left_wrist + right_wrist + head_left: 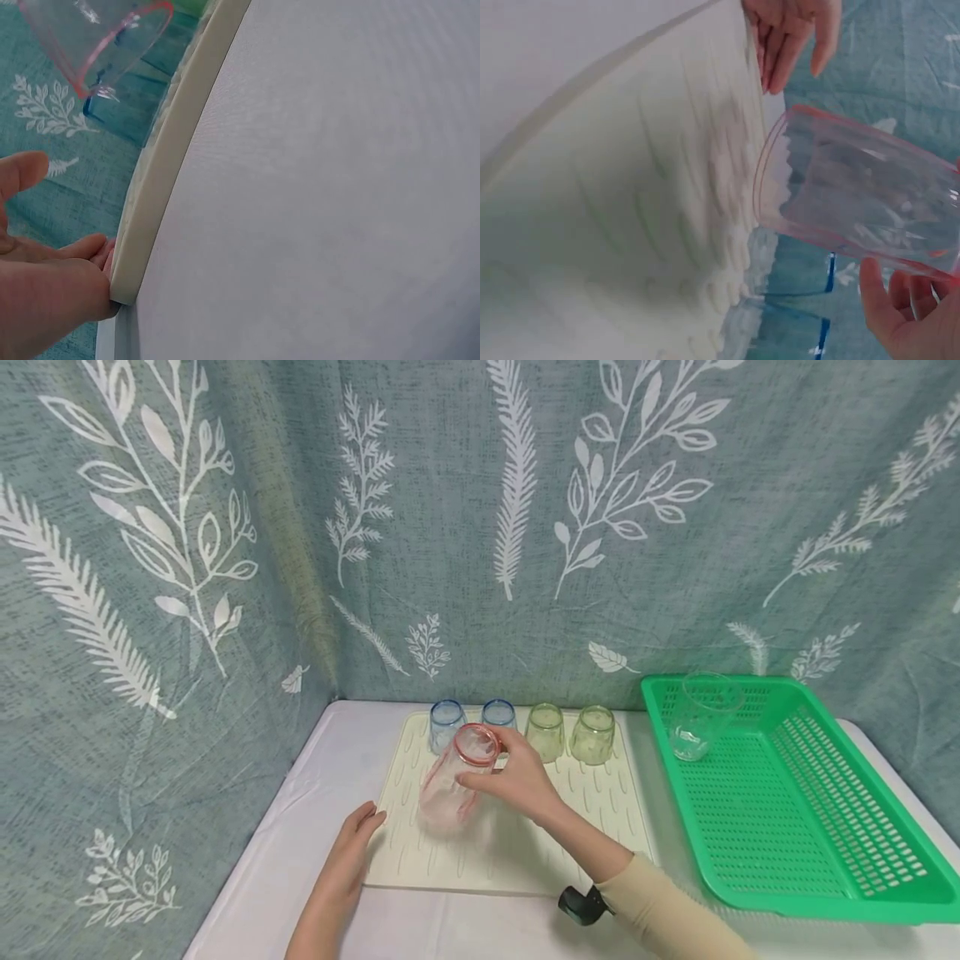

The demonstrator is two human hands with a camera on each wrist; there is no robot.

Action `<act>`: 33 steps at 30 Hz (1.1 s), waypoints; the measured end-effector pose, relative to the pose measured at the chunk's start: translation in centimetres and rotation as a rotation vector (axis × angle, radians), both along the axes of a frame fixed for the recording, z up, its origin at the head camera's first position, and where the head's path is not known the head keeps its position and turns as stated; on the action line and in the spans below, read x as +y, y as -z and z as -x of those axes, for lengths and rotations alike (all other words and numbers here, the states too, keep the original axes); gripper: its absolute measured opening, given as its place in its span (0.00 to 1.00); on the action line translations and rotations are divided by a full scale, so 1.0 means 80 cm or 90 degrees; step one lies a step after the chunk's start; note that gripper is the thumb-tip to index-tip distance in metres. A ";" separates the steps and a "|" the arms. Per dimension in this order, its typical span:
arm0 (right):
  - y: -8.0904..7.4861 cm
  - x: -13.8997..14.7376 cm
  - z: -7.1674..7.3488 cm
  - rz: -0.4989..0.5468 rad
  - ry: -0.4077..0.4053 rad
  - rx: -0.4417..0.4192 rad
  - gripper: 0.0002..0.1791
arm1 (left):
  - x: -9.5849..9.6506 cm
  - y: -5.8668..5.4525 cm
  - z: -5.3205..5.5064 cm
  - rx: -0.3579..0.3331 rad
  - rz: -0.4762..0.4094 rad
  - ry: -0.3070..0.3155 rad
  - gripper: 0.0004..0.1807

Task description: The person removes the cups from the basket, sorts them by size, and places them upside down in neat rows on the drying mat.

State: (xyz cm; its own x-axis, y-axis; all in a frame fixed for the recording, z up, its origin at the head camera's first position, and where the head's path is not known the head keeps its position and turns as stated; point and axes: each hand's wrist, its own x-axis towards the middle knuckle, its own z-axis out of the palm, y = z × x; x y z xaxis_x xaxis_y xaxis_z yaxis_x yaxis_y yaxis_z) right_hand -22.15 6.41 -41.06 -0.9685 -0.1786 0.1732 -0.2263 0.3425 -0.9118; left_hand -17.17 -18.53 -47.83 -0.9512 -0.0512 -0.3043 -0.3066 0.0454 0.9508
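Observation:
Over the cream ribbed drying mat, my right hand grips a clear tumbler with red edging. The thumb is on the near side, with fingers round the far side close to the upper red ring. The tumbler tilts, its lower end toward the left front of the mat; the right wrist view shows the same tumbler with a pink-edged round end facing the mat. My left hand is at the mat's left edge, fingers relaxed and holding nothing. In the left wrist view that hand touches the mat's corner.
Two blue-ringed glasses and two yellow-green glasses line the mat's back edge. A green plastic basket on the right holds a tall clear glass in its back left corner. A patterned curtain hangs behind the white-covered table.

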 end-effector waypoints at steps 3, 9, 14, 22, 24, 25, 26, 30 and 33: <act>0.000 -0.014 0.006 -0.041 -0.027 0.044 0.39 | 0.000 0.000 0.000 0.004 0.001 0.005 0.42; 0.000 -0.037 0.011 -0.135 -0.063 0.106 0.38 | 0.001 -0.002 0.000 0.010 0.001 0.009 0.42; 0.000 -0.049 0.012 -0.178 -0.069 0.087 0.38 | 0.001 -0.002 0.001 0.004 0.000 0.010 0.42; 0.002 -0.058 0.015 -0.200 -0.083 0.089 0.38 | 0.001 -0.002 -0.001 0.013 0.006 0.011 0.41; 0.002 -0.059 0.015 -0.203 -0.085 0.090 0.39 | 0.001 -0.002 -0.001 0.013 0.006 0.010 0.41; 0.002 -0.059 0.015 -0.204 -0.086 0.087 0.39 | 0.001 -0.002 -0.001 0.014 0.006 0.010 0.41; 0.001 -0.060 0.015 -0.205 -0.087 0.086 0.39 | 0.001 -0.003 -0.001 0.014 0.005 0.011 0.41; 0.001 -0.060 0.015 -0.199 -0.090 0.082 0.39 | 0.001 -0.003 -0.001 0.016 0.003 0.010 0.40; 0.003 -0.059 0.015 -0.186 -0.093 0.084 0.38 | 0.002 -0.002 -0.001 0.016 -0.002 0.011 0.40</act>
